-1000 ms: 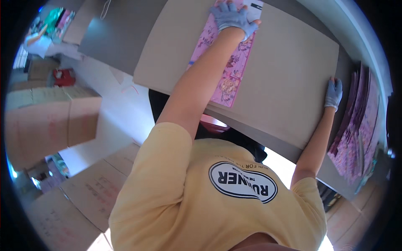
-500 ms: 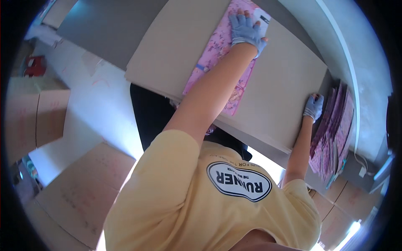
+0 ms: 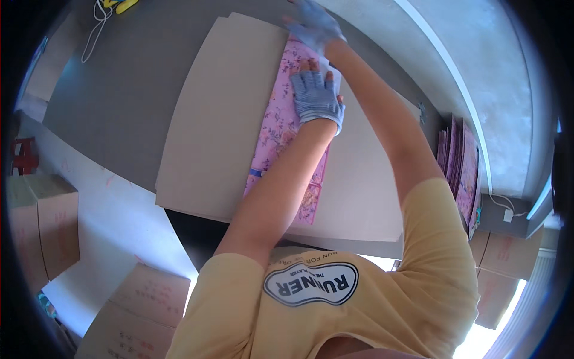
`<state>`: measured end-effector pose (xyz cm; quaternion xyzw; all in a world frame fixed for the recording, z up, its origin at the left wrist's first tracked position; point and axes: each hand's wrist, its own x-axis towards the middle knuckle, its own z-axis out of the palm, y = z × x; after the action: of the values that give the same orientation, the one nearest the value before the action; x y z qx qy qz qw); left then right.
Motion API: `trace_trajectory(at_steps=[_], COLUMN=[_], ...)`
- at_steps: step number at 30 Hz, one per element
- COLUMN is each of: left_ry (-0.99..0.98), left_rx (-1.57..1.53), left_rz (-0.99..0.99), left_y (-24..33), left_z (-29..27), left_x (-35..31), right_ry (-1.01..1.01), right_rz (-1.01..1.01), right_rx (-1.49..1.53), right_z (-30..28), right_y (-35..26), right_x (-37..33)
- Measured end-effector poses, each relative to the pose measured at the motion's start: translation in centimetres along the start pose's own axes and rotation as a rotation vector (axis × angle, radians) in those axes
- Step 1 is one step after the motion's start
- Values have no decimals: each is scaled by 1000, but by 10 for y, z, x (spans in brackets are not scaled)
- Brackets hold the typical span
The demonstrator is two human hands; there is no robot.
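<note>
Right hand (image 3: 315, 27) has come across from the right edge of the pale cardboard sheet (image 3: 200, 119) to the far end of the pink floral piece (image 3: 276, 125); left hand (image 3: 317, 96) stays on that piece. Piece lies flat on the cardboard, which rests on the dark grey worktop (image 3: 134, 90). Long axis runs away from the wearer, far end leaning a little to the right, near end toward the yellow shirt (image 3: 371, 305). Left grip is unclosed: palm down, fingers stretched forward, pressing on the piece's upper half, nothing clasped. Right grip is motion-blurred, fingers apparently extended; cannot tell whether it has hold of anything. Count: one floral piece under the left hand, one blue band (image 3: 256, 172) at its left edge, two gloves, both grey-blue with bare fingertips. Several folded floral pieces (image 3: 463, 161) stand beyond the right arm, too tightly overlapped to number. One red stool-like object (image 3: 25, 155) at far left, hard to make out; cardboard boxes (image 3: 57, 227) below it, their full number uncertain. Hidden: part of the piece's near half, under the left forearm; its far right corner, behind the right hand and wrist. Yellow object (image 3: 122, 6) with a white cord (image 3: 92, 36) is cut off by the top edge.
</note>
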<state>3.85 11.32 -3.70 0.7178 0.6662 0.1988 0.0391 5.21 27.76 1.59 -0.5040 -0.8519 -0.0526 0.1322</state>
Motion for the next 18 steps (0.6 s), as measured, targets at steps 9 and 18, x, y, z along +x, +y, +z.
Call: trace_trajectory(at_steps=[9,18], left_ry=[-20,331], left_rx=[-28,-140], left_rz=[101,121], left_y=[12,7], left_z=[1,41], left_x=[-2,-13], right_ry=[86,64], right_rz=[-173,-574], right_rx=[-167,22], right_z=[75,47], right_y=[-23,-122], right_x=[25,-77])
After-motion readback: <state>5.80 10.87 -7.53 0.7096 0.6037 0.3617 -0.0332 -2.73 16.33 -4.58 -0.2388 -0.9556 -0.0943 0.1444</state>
